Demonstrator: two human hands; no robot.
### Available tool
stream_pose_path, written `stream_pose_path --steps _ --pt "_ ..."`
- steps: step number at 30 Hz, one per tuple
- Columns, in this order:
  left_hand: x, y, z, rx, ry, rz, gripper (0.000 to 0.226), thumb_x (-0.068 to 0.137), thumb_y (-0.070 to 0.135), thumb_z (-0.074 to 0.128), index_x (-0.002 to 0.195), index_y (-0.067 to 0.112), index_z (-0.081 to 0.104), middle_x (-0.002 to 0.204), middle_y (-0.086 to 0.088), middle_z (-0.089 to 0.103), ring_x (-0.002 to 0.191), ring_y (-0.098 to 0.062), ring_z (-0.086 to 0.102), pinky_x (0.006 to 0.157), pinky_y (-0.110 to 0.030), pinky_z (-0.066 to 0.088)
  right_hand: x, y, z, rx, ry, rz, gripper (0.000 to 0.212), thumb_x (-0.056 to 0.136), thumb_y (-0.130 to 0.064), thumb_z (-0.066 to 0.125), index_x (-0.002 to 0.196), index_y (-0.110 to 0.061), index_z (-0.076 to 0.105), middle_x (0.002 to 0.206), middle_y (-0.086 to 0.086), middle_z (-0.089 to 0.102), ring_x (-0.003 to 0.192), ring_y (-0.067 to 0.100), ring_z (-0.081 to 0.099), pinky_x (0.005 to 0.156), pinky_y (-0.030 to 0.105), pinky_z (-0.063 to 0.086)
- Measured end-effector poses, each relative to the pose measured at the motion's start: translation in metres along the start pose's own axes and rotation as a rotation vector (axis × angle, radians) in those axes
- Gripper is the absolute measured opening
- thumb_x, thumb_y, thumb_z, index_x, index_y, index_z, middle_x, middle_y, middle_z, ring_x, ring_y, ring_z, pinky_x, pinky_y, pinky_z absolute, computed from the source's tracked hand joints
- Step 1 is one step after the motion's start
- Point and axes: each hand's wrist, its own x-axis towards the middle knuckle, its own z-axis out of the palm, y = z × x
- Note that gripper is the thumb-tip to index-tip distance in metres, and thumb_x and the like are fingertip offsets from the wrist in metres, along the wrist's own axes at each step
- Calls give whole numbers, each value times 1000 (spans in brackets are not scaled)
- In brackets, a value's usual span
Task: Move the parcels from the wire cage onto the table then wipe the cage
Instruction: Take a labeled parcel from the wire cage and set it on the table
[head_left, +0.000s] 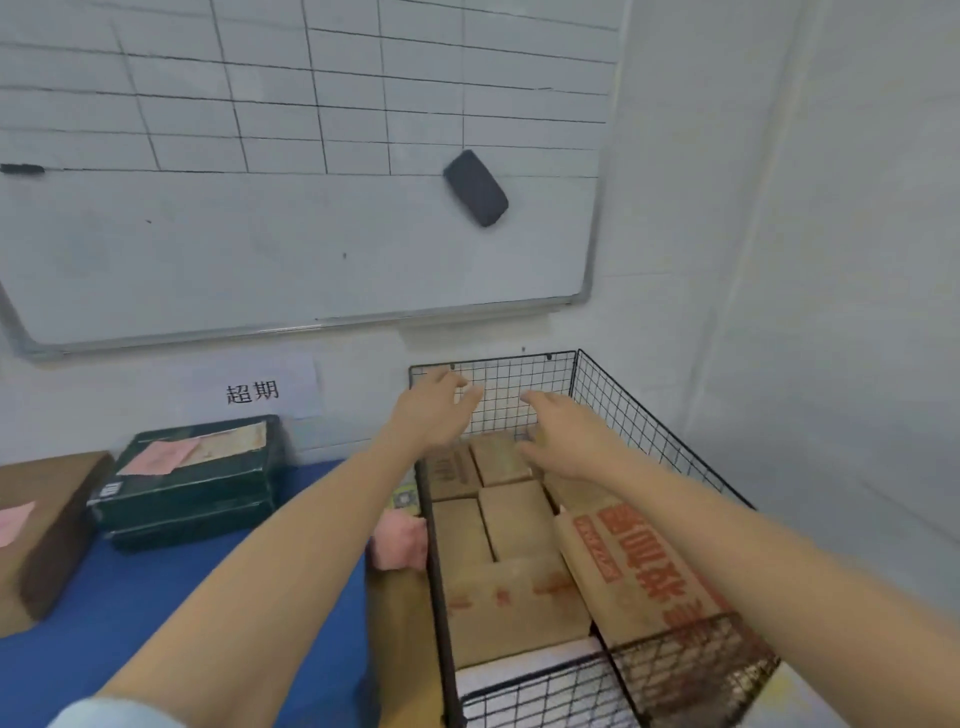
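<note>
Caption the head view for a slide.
Left hand and right hand reach open over cardboard parcels in the wire cage beside the blue table.

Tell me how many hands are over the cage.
2: the left hand over the far left corner of the wire cage, the right hand over the parcels at its back.

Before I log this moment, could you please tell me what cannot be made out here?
Head view only:
Floor of the wire cage: mostly covered by the cardboard parcels.
What the pink item beside the cage is: too blurred.
Labels on the dark green boxes: too blurred to read.
The brown box: cut off by the left edge.
Whether the left hand or right hand touches a parcel: blurred.
</note>
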Motion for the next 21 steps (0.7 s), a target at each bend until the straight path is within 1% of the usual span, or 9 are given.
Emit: stream_pose_path --steps 3,6,8,11,14,17,19,20,21 --pt "17 16 26 4 -35 18 54 100 46 29 136 10 47 149 -6 35 138 -21 30 111 -39 28 -2 43 -2 -23 -17 56 62 92 -34 55 145 -11 32 142 8 46 127 25 46 103 40 40" --pt "36 30 52 2 -79 41 54 101 45 27 135 9 47 147 -8 37 136 -22 34 111 -39 29 -3 80 2 -5 -23 130 61 92 -36 55 143 -10 34 141 9 47 128 26 46 103 41 41" --pt "48 37 70 11 -113 56 54 101 44 27 135 8 47 145 -9 39 134 -23 35 109 -38 29 -4 99 8 -28 -60 164 62 90 -35 58 142 -11 35 141 10 47 127 26 46 101 41 42" --pt "60 44 96 30 -157 52 54 101 44 27 135 8 46 144 -9 41 131 -24 38 108 -40 32 -3 122 14 -22 -77 206 63 92 -41 55 143 -11 34 142 10 46 127 27 46 101 43 41" --pt "64 49 118 36 -213 40 55 100 47 27 135 10 46 143 -9 41 131 -25 39 108 -43 33 -4 136 22 2 -86 231 63 93 -44 50 143 -8 34 141 12 47 127 28 45 101 44 41" --pt "57 56 139 65 -285 -1 58 100 49 24 139 11 42 146 -12 37 134 -28 35 109 -45 31 -11 149 37 46 -185 192 64 92 -43 52 142 -7 35 140 12 46 127 28 44 102 43 41" --pt "46 65 153 103 -350 -43 61 100 51 20 144 11 36 148 -14 35 133 -29 37 109 -44 32 -16 159 47 52 -310 173 68 90 -43 56 143 -6 34 142 13 44 129 28 43 105 42 40" --pt "42 69 160 109 -403 -81 63 99 52 18 146 12 33 148 -14 36 127 -29 44 107 -42 36 -17 165 51 21 -372 167 66 91 -42 56 142 -6 36 141 13 45 128 29 45 104 41 41" --pt "36 74 167 96 -472 -140 66 99 55 15 147 13 29 148 -13 37 115 -29 53 101 -41 42 -18 169 53 -18 -429 153 59 93 -40 54 139 -5 40 136 14 50 122 29 50 99 39 45"
